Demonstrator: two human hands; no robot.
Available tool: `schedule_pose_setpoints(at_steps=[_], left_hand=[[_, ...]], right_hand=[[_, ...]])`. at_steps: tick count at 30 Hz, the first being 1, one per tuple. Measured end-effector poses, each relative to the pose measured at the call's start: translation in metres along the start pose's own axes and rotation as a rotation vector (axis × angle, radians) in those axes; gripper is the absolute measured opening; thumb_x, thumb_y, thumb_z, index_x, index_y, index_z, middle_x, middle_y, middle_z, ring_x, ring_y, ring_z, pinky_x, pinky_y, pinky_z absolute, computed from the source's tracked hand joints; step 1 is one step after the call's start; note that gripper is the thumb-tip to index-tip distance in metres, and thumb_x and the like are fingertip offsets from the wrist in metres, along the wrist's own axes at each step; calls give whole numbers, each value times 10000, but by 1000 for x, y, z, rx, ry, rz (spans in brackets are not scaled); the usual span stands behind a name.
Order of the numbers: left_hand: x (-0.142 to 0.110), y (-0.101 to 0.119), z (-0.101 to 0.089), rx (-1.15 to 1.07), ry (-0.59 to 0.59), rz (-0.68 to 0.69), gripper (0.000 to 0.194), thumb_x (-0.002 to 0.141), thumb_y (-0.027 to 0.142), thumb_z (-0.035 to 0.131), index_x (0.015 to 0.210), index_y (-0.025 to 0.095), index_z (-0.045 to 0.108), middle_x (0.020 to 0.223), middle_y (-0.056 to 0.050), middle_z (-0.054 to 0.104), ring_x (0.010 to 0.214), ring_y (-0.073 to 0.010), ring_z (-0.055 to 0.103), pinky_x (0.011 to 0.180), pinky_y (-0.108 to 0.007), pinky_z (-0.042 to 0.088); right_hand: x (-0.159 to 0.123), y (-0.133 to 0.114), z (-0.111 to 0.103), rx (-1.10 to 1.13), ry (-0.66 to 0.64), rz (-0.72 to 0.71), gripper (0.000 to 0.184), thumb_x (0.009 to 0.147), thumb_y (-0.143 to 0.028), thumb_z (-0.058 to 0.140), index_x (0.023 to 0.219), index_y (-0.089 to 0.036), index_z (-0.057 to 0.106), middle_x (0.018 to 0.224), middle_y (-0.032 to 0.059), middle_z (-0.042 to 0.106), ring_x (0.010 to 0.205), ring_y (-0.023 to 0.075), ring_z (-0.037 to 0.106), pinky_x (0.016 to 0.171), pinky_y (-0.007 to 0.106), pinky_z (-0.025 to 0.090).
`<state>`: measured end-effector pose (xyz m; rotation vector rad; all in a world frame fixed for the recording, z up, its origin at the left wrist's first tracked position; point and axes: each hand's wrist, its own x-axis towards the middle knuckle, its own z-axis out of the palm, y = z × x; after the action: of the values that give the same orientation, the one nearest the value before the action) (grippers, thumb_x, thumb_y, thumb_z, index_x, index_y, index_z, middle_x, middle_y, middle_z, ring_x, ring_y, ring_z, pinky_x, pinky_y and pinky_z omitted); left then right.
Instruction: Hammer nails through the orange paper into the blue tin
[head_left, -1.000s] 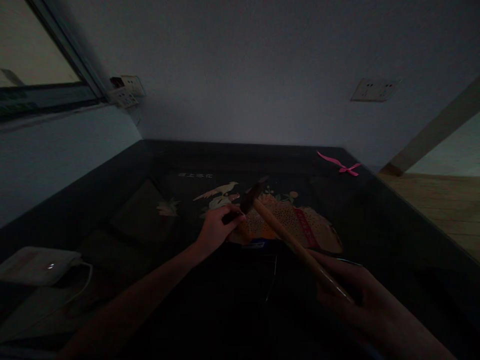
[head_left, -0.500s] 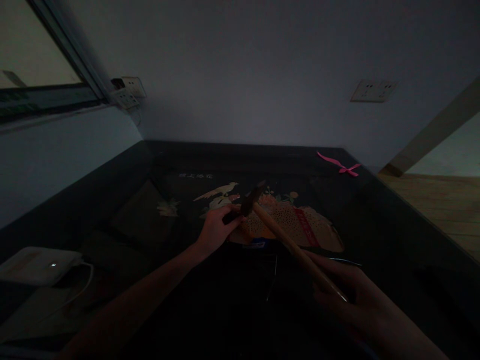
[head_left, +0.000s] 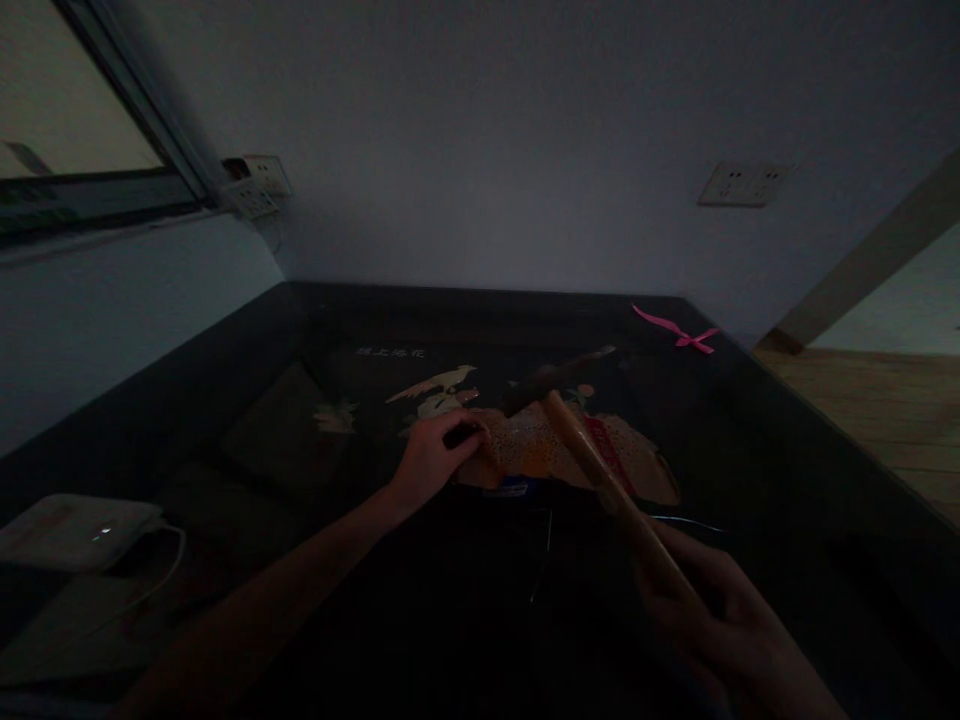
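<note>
My right hand (head_left: pixel 727 610) is wrapped round the wooden handle of a hammer (head_left: pixel 611 485). The hammer's dark metal head is raised over a flat tan piece covered in dark dots (head_left: pixel 525 440), with a red band across it. At the left end of this dotted piece, my left hand (head_left: pixel 435 455) has thumb and forefinger closed on its edge. A blue label (head_left: pixel 510 488) shows along the near side of the piece. Dim light hides exactly what the fingertips press on.
The dark glossy table (head_left: pixel 337 320) bears a bird-and-flower picture (head_left: pixel 442 385). A pink ribbon (head_left: pixel 686 338) lies at the far right. On the left is a white device (head_left: pixel 82 530) with a cable. A thin wire-like line (head_left: pixel 550 550) shows near the middle. Wall sockets (head_left: pixel 742 185) are behind.
The hammer head has lifted and swung right, away from my left fingers. My right hand has shifted slightly with it; my left hand stays at the dotted piece.
</note>
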<state>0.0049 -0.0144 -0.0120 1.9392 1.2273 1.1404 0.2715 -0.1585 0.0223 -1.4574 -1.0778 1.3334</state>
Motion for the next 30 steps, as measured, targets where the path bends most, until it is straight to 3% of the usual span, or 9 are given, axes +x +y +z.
schedule_pose_setpoints(at_steps=[4,7,12,16,19,21,23,26,30], left_hand=[[1,5,-1,5,-4,10,82,816,250,629,820,185,679,820,-21,729,763,-178,684,716,-294,548],[2,8,-1,2,-11,13,83,814,250,633,821,178,675,828,-31,724,767,-172,684,718,-285,548],[6,16,-9,3,-55,51,224,779,247,675,985,171,633,952,-59,716,838,-173,691,762,-279,557],[3,34,-21,227,61,198,230,814,237,626,1036,181,609,1006,-55,705,937,-188,668,880,-323,520],[-14,54,-19,372,141,386,126,849,212,564,958,195,624,932,-46,710,882,-183,663,849,-313,514],[-31,63,-8,402,18,524,99,864,211,544,914,209,629,849,-34,709,783,-163,660,776,-288,516],[-48,67,11,439,-237,591,108,881,240,530,905,210,631,816,-27,706,733,-157,656,716,-284,507],[-66,65,43,574,-538,408,139,882,297,546,853,182,618,792,-25,689,696,-176,648,646,-299,497],[-76,58,69,768,-698,163,192,872,338,573,884,150,612,858,-68,690,790,-235,664,708,-349,511]], right_hand=[[-7,34,-6,292,98,7,512,625,-418,804,1107,-290,689,588,-37,597,298,30,355,299,134,249],[-12,54,-12,408,207,32,474,606,-408,831,1047,-295,697,603,-26,634,303,36,400,307,135,266],[-17,55,-23,454,255,38,463,608,-372,847,1034,-283,688,587,-38,625,291,15,404,302,108,277],[-17,54,-28,474,226,40,462,617,-364,851,1037,-271,682,583,-42,623,271,-11,408,299,76,274],[-15,63,-31,474,228,9,465,624,-341,842,1049,-280,662,586,-47,626,266,0,411,286,80,276],[-14,68,-32,449,203,-10,493,625,-355,831,1074,-261,649,557,-55,594,259,20,394,263,103,274],[-13,70,-33,427,217,-8,525,604,-375,839,1076,-242,652,560,-48,590,267,31,397,258,121,281],[-14,69,-33,456,232,0,550,568,-372,864,1061,-239,660,561,-47,595,273,19,390,267,107,269],[-18,67,-33,481,257,35,550,561,-362,877,1062,-266,673,578,-43,625,275,-11,397,294,71,263]])
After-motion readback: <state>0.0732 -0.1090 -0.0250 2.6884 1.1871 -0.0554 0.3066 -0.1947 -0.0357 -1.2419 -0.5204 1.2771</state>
